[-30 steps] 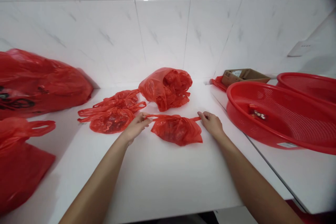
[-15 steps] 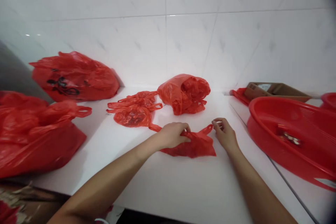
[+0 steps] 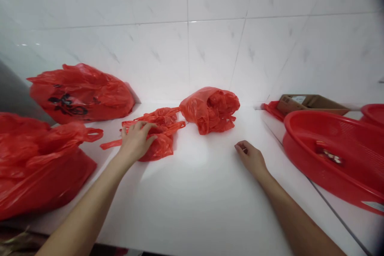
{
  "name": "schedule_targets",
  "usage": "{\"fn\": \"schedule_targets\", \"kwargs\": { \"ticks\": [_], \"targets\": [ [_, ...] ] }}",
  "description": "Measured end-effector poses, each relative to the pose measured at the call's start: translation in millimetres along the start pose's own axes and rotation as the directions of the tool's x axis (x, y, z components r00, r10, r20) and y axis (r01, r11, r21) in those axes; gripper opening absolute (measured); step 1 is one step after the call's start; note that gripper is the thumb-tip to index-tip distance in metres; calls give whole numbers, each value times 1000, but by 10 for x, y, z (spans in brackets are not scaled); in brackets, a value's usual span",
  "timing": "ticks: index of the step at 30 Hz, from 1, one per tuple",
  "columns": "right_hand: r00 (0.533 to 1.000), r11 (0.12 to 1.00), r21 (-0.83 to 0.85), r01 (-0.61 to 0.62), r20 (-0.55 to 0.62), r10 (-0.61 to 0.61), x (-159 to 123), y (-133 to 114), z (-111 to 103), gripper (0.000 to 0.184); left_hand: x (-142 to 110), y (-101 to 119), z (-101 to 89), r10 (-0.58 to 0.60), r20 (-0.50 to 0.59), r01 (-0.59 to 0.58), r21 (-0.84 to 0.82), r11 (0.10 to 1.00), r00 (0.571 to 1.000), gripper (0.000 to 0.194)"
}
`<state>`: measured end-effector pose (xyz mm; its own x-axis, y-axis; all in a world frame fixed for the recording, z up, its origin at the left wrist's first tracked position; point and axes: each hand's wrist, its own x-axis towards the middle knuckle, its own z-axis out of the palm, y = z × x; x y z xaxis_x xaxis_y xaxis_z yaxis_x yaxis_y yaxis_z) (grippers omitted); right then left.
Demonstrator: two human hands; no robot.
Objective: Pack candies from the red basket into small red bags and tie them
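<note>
My left hand (image 3: 137, 142) lies spread on a pile of flattened red plastic carrier bags (image 3: 159, 136), with its fingers over the top bag and a loose handle sticking out to the left. My right hand (image 3: 250, 158) rests on the white counter (image 3: 204, 192) with its fingertips drawn together, holding nothing. The nearest thing to it is a crumpled bundle of red plastic bags (image 3: 210, 111), which lies further back. Part of the pile is hidden under my left hand.
Two full red plastic bags (image 3: 81, 94) (image 3: 39, 164) lie at the left. To the right stand a red mesh basket (image 3: 333, 148) holding a small packet, a cardboard box (image 3: 309, 104) and a second red basket (image 3: 372, 113). White tiles rise behind the counter.
The flattened bag in front of the pile has moved left onto it, carried by my left hand. My right hand has let go of the bag's handle. The view has shifted little since the last frame.
</note>
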<state>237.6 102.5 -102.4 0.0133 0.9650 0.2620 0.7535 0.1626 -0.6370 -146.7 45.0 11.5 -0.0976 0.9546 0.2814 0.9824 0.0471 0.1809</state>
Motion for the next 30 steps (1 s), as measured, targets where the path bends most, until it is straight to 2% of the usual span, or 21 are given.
{"fn": "schedule_targets", "kwargs": {
  "ticks": [2, 4, 6, 8, 10, 12, 14, 17, 20, 23, 26, 28, 30],
  "targets": [
    [999, 998, -49, 50, -2, -50, 40, -59, 32, 25, -131, 145, 170, 83, -74, -81, 24, 996, 994, 31],
    [993, 988, -98, 120, 8, -119, 129, -151, 78, 27, -267, 362, 319, 217, -73, -218, -9, 976, 973, 29],
    [981, 970, -150, 192, 37, -188, 260, -262, 140, 30, -345, 614, 442, 373, -67, -377, -54, 925, 925, 30],
    [969, 949, -198, 245, 80, -233, 396, -378, 213, 31, -309, 866, 546, 472, -83, -478, -76, 875, 878, 36],
    [958, 932, -230, 280, 126, -257, 487, -484, 278, 29, -136, 1084, 640, 504, -129, -513, -48, 857, 854, 47],
    [944, 917, -241, 318, 174, -281, 489, -564, 306, 29, 147, 1247, 723, 508, -152, -510, 24, 860, 848, 58],
    [923, 903, -233, 362, 225, -312, 389, -592, 266, 28, 463, 1345, 796, 501, -123, -493, 94, 865, 856, 67],
    [899, 894, -209, 397, 287, -332, 91, -494, 51, 23, 821, 1391, 897, 499, -58, -490, 125, 863, 865, 75],
    [918, 936, -140, 324, 285, -275, -285, -260, -305, 21, 963, 1363, 982, 512, -6, -507, 122, 853, 859, 79],
    [948, 991, -25, 133, 296, -120, -683, 1, -673, 18, 991, 1325, 1025, 483, 17, -480, 134, 867, 876, 64],
    [936, 992, 113, -54, 353, 11, -1069, 198, -934, 10, 989, 1329, 1014, 438, 10, -435, 142, 889, 899, 52],
    [953, 966, 213, -145, 294, 79, -1288, 281, -1026, 22, 951, 1367, 975, 424, 1, -420, 137, 897, 906, 50],
    [975, 942, 275, -195, 156, 157, -1453, 333, -1062, 37, 851, 1426, 913, 421, -12, -416, 128, 900, 907, 52]
  ]
}}
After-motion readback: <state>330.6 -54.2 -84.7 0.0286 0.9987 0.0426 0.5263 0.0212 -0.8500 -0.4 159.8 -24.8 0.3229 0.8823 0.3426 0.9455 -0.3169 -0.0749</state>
